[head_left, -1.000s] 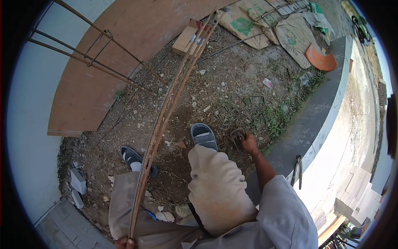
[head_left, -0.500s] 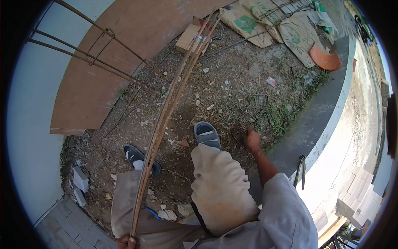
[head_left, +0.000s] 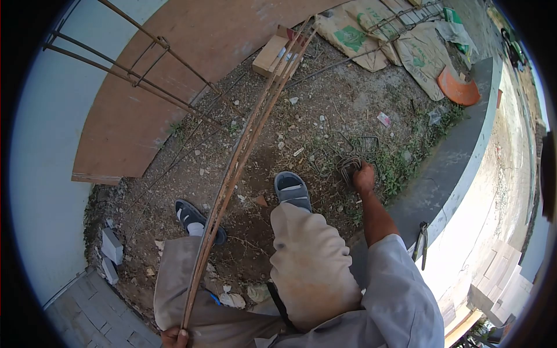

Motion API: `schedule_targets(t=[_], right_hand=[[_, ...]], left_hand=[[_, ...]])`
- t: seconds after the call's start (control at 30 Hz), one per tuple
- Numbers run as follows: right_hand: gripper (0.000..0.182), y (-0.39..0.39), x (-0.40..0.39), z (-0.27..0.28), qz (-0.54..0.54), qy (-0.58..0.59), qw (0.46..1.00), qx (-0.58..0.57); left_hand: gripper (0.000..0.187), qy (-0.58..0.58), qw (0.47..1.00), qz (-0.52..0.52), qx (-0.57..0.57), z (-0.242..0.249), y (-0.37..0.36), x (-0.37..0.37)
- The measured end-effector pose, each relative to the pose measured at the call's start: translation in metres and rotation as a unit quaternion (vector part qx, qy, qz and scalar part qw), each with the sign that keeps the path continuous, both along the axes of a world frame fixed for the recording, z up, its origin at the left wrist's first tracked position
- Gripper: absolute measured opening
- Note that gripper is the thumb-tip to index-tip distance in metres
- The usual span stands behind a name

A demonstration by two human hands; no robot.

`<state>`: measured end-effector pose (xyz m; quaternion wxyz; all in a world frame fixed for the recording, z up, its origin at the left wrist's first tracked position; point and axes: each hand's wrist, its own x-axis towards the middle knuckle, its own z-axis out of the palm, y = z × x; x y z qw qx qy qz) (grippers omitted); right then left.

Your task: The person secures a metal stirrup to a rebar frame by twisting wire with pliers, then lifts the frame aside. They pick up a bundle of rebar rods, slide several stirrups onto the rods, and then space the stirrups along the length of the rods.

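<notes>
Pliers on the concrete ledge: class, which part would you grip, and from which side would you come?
Grip the pliers by the two long handles, coming from above. They lie flat on the concrete ledge with handles slightly spread and bare, nothing beside them, so fingers can likely close round both at mid-length.

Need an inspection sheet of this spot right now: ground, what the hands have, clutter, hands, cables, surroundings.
Surface: bare dirt ground with stones and sparse weeds.
Job's things: bundle of long rusty steel bars running from bottom edge toward top; small bent rusty wire stirrups on the dirt.
Clutter: cardboard box, printed paper sacks, orange dish, grey blocks, pliers on the concrete kerb.
Hands: left hand grips the bars' near end; right hand closed on the stirrups.
Cables: nothing seen.
Surroundings: brown plywood sheet against a pale wall, rebar cage leaning on it.
</notes>
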<state>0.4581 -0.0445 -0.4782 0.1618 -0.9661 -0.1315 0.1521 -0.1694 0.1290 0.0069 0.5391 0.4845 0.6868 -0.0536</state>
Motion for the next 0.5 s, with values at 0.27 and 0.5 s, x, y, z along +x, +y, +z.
schedule_targets(t=[0.27,0.5], right_hand=[[0.027,-0.012,0.021,-0.03,0.044,0.037,0.998,-0.007],[0.028,-0.025,0.036,-0.064,0.112,-0.015,0.992,-0.05]], left_hand=[[0.04,-0.035,0.999,0.011,0.001,-0.006,-0.001,-0.007],[0.047,-0.006,1.0,0.007,-0.014,-0.004,0.001,0.002]])
